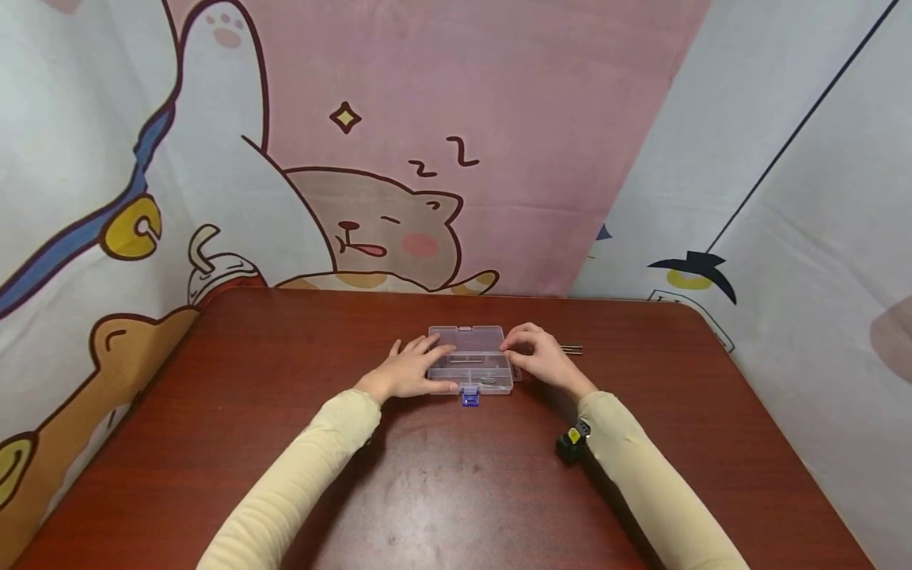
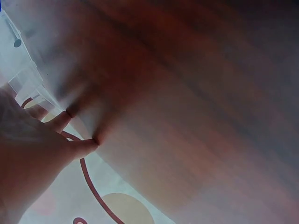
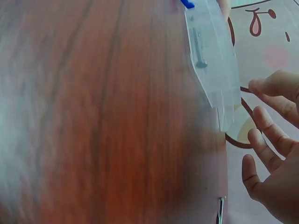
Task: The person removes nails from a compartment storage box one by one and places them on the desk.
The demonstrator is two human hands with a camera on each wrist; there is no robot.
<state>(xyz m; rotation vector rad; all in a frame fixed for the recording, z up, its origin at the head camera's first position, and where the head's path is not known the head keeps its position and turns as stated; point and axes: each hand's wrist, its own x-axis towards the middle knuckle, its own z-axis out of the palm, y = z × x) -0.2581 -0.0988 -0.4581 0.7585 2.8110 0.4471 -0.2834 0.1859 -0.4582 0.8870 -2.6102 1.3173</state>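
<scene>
A clear plastic compartment box (image 1: 435, 386) sits on the table, its lid (image 1: 479, 339) open at the back and a blue latch (image 1: 470, 397) in front. My left hand (image 1: 408, 372) rests with spread, straight fingers over the box's left side. At the right edge is my right hand (image 1: 543, 360), thumb and forefinger close together. In the right wrist view its other fingers (image 3: 270, 151) are loosely bent; I cannot tell whether the fingertips pinch anything. One bolt (image 3: 200, 53) shows through the box wall, and several thin metal pieces (image 1: 488, 381) lie in the front right compartment.
Thin metal rods (image 1: 572, 349) lie on the brown table (image 1: 442, 491) just beyond the right hand. A black device (image 1: 570, 445) is strapped at the right wrist. Cartoon-printed cloth (image 1: 541, 119) hangs behind the table's far edge.
</scene>
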